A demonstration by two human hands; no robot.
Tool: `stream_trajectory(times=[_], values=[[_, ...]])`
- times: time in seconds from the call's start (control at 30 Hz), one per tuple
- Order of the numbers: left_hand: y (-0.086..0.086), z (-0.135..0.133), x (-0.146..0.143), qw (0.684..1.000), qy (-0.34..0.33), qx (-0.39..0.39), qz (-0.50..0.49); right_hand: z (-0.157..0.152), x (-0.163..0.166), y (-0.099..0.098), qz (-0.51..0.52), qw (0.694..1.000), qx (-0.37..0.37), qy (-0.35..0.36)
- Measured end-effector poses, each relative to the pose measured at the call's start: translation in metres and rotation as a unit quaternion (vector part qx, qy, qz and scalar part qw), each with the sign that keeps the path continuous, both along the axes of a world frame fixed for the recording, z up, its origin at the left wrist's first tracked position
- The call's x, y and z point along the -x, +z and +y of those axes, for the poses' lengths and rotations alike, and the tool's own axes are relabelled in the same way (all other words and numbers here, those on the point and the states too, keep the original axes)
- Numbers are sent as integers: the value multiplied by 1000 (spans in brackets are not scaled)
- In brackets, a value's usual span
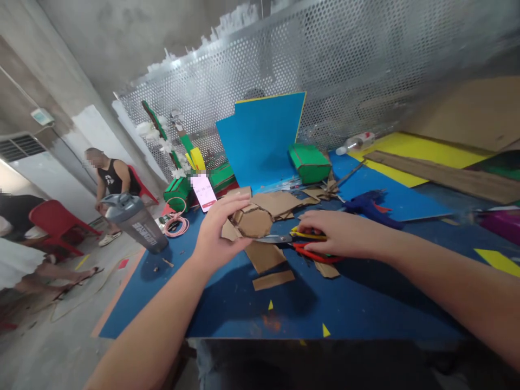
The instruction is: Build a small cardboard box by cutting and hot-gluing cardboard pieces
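Note:
My left hand (221, 230) is closed on a small many-sided cardboard piece (254, 222), its thumb below and its fingers over the top edge. In my right hand (331, 233) is a pair of scissors (280, 239) with a red and a yellow handle loop. The blades point left and lie along the lower edge of the cardboard piece; whether they touch it I cannot tell. Under and around the hands are cardboard offcuts (274, 279) and a larger cardboard sheet (280, 202).
Left on the blue table (244, 319) stand a shaker bottle (136, 222), a pink cable coil (176, 224) and a phone (203, 192). A blue board (268, 143) and a green box (309, 162) stand behind. A blue glue gun (371, 208) lies right. Two people sit at far left.

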State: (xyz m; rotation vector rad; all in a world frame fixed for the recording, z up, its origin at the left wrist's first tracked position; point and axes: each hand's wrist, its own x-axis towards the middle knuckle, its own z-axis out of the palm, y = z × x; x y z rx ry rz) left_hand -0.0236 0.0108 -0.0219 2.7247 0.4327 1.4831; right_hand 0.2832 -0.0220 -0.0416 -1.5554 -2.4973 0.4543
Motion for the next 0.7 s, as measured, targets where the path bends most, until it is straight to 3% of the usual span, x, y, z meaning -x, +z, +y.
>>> stream_trajectory(times=[0.13, 0.27, 0.53, 0.7], values=[[3, -3, 0, 998, 33, -15, 58, 1, -2, -3, -4, 1000, -10, 4], [5, -6, -2, 995, 36, -27, 85, -1, -1, -5, 62, 998, -25, 17], [10, -13, -5, 987, 88, -54, 126, -2, -2, -3, 101, 988, 18, 117], [7, -10, -5, 993, 50, -19, 101, -1, -3, -4, 98, 986, 20, 131]])
